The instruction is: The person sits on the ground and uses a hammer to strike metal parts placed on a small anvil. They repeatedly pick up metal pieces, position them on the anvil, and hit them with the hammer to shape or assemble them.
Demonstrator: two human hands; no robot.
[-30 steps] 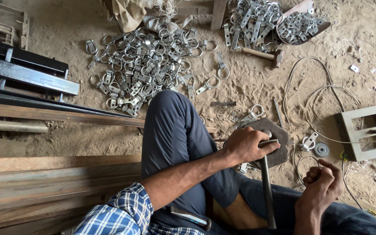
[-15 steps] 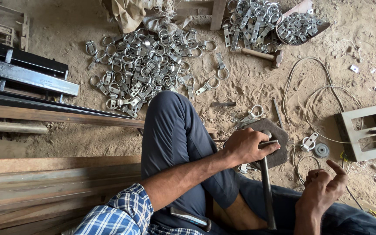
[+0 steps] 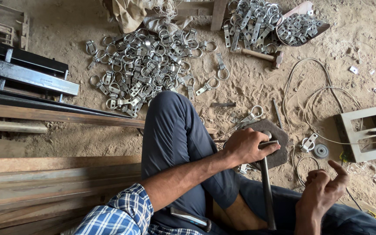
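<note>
My left hand (image 3: pixel 249 146) is closed around the top end of a grey metal rod (image 3: pixel 266 191). It presses that end against a dark flat metal plate (image 3: pixel 279 153) lying on the sandy ground. The rod runs back toward me between my legs. A small metal piece seems to sit under the fingers, but it is mostly hidden. My right hand (image 3: pixel 323 188) hovers to the right of the rod, holding nothing, with the index finger stretched out and the other fingers loosely curled. My left knee (image 3: pixel 170 113) in dark blue trousers rises beside the plate.
A big pile of metal ring clamps (image 3: pixel 144 65) lies ahead, and another pile (image 3: pixel 257 17) at the top right. Also in view: a hammer (image 3: pixel 262 55), white wires (image 3: pixel 310 95), a square metal frame (image 3: pixel 364 132), a round disc (image 3: pixel 320 151), steel bars (image 3: pixel 27 78) and rusty planks (image 3: pixel 44 174) on the left.
My right hand has opened from a loose fist, stretching its index finger out, and drifted slightly right. My left hand has stayed on the rod at the plate.
</note>
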